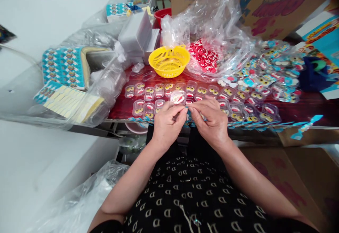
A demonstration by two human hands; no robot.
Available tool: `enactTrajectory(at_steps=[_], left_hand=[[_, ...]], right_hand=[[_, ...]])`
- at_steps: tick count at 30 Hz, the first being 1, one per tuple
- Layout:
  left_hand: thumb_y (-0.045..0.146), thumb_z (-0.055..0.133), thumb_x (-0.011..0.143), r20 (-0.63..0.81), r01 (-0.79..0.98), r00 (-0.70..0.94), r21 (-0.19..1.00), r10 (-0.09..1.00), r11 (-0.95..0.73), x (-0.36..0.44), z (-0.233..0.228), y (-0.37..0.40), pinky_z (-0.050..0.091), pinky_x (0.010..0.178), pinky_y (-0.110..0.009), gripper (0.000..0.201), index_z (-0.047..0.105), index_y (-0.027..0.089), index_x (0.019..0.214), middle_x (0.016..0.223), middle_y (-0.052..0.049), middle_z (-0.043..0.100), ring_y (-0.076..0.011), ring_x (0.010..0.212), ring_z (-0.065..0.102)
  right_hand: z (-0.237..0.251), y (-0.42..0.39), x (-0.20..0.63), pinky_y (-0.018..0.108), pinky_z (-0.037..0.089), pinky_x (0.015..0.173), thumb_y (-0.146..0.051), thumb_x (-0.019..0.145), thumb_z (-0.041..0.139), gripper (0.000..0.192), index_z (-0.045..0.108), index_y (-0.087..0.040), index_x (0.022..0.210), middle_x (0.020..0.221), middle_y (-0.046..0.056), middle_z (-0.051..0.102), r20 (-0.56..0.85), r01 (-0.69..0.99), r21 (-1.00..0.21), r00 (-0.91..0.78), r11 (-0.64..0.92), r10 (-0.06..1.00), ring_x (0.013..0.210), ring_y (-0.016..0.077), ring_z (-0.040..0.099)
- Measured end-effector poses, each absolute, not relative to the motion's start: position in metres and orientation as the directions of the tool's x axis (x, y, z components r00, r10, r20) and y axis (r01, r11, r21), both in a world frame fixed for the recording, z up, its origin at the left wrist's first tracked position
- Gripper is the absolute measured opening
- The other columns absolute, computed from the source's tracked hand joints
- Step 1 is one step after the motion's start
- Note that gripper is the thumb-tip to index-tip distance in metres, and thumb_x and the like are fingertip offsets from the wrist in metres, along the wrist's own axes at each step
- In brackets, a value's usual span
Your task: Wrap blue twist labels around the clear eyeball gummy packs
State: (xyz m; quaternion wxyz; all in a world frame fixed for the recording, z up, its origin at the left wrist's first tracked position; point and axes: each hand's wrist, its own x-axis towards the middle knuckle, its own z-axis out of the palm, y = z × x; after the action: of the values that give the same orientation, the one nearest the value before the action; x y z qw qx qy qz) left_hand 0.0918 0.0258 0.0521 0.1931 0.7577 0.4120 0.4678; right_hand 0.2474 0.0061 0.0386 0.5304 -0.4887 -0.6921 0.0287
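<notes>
My left hand and my right hand meet at the table's front edge, fingertips almost touching. My left hand pinches a small clear plastic pack that holds a red-and-white mouth-shaped piece. Thumb and fingers of my right hand are pressed together at the pack's near side, where a bit of blue label shows; how much of it they grip is hidden. Behind and beside both hands lie rows of similar clear packs, with yellow eye-shaped and red mouth-shaped pieces inside.
A yellow basket stands behind the rows, beside a plastic bag of red-and-white pieces. Labelled packs are heaped at right. Label sheets lie at left. Blue label strips hang along the front edge. A big carton rises behind.
</notes>
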Motion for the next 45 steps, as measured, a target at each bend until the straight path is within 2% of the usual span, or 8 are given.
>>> enactTrajectory(at_steps=[6,12,17,29,33,37,41,45], left_hand=[[0.016,0.063,0.090,0.574,0.460,0.205,0.659,0.793,-0.595,0.095,0.052,0.024,0.052,0.066,-0.026,0.014,0.075,0.020,0.085,0.082,-0.002,0.072,-0.0131,0.073,0.066],[0.016,0.063,0.090,0.568,0.451,0.187,0.675,0.802,-0.583,0.096,0.052,0.024,0.051,0.063,-0.025,0.015,0.076,0.019,0.083,0.080,-0.002,0.071,-0.0124,0.069,0.063],[0.019,0.063,0.090,0.545,0.454,0.181,0.692,0.819,-0.561,0.095,0.052,0.024,0.050,0.062,-0.025,0.015,0.076,0.020,0.083,0.078,-0.001,0.070,-0.0121,0.068,0.061],[0.019,0.064,0.092,0.538,0.437,0.167,0.711,0.826,-0.551,0.094,0.049,0.021,0.051,0.063,-0.026,0.014,0.076,0.021,0.085,0.079,-0.001,0.072,-0.0124,0.068,0.062],[0.020,0.066,0.091,0.523,0.413,0.147,0.739,0.840,-0.532,0.092,0.049,0.017,0.054,0.067,-0.027,0.012,0.076,0.021,0.085,0.083,-0.002,0.074,-0.0130,0.071,0.065],[0.024,0.067,0.091,0.426,0.342,0.098,0.834,0.899,-0.432,0.091,0.046,0.017,0.055,0.067,-0.027,0.013,0.076,0.022,0.082,0.080,-0.001,0.073,-0.0132,0.071,0.066],[0.037,0.070,0.089,0.231,0.095,0.055,0.967,0.971,-0.236,0.088,0.043,0.024,0.058,0.063,-0.028,0.020,0.075,0.020,0.080,0.075,0.000,0.072,-0.0120,0.062,0.066],[0.042,0.076,0.083,0.063,-0.082,-0.018,0.995,0.998,-0.064,0.079,0.047,0.031,0.060,0.064,-0.028,0.024,0.076,0.018,0.079,0.072,0.000,0.073,-0.0123,0.059,0.068]], right_hand=[[0.047,0.007,0.246,0.050,0.049,0.101,-0.022,0.092,0.061,0.020,0.075,-0.028,0.078,0.075,-0.002,0.077,0.656,0.614,-0.636,0.111,0.467,0.747,0.071,0.0177,0.070],[0.050,0.010,0.247,0.041,0.054,0.087,-0.021,0.089,0.062,0.023,0.071,-0.025,0.069,0.065,-0.004,0.072,0.615,0.550,-0.700,0.137,0.456,0.777,0.062,0.0151,0.066],[0.050,0.013,0.244,0.039,0.055,0.082,-0.023,0.087,0.062,0.025,0.068,-0.025,0.063,0.060,-0.005,0.068,0.586,0.515,-0.743,0.190,0.428,0.788,0.059,0.0147,0.063],[0.046,0.014,0.246,0.031,0.050,0.066,-0.027,0.085,0.063,0.023,0.070,-0.023,0.064,0.061,-0.003,0.066,0.480,0.443,-0.826,0.227,0.349,0.848,0.059,0.0135,0.059],[0.039,0.020,0.255,0.029,0.048,0.061,-0.030,0.083,0.065,0.020,0.070,-0.022,0.065,0.060,-0.003,0.066,0.352,0.349,-0.910,0.362,0.224,0.863,0.057,0.0129,0.057],[0.029,0.029,0.264,0.027,0.049,0.058,-0.032,0.080,0.070,0.015,0.075,-0.021,0.072,0.064,-0.002,0.069,0.209,0.122,-0.978,0.465,0.171,0.861,0.058,0.0131,0.060],[0.022,0.033,0.266,0.029,0.053,0.061,-0.030,0.077,0.074,0.010,0.076,-0.022,0.073,0.068,-0.001,0.072,0.132,-0.053,-0.982,0.503,0.183,0.854,0.062,0.0138,0.064],[0.026,0.030,0.268,0.027,0.053,0.062,-0.031,0.079,0.074,0.010,0.075,-0.022,0.074,0.067,-0.002,0.070,0.080,-0.141,-0.975,0.499,0.172,0.863,0.059,0.0113,0.062]])
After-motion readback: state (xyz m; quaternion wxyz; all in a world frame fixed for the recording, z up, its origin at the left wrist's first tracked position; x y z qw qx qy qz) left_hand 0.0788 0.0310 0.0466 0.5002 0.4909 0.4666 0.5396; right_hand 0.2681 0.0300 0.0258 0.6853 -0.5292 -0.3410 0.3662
